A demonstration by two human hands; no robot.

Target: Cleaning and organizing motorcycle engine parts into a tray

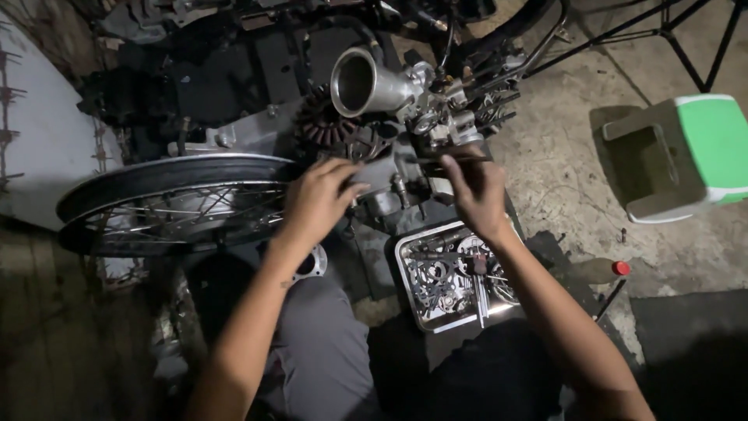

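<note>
Left hand, centre of the frame: fingers curled forward and pressed against a grey metal engine part. Whether the hand grips it or only steadies it, I cannot tell. Right hand, just right of centre: fingers pinched around a thin dark tool that lies roughly level, its tip pointing left into the same assembly. The two hands work close together, with the grey part between them.

Immediately above the hands sits the carburettor body, a cluster of bright fittings, with a polished metal intake funnel opening toward the upper left. Left of the funnel, a finned dark round component adjoins the engine casing.

Left of the left hand, a spoked wheel with a black tyre runs across the left-middle of the frame, nearly edge-on.

Below the right forearm, a shiny rectangular metal tray rests on the floor at lower centre, holding gaskets, rings and small loose parts. A ring-shaped gasket lies beside the left forearm.

Right-middle of the frame: a plastic bottle with a red cap lies on its side on the concrete floor. Upper right: a green and white box-like stool, well apart from the hands. Black stand legs cross the top right corner.
</note>
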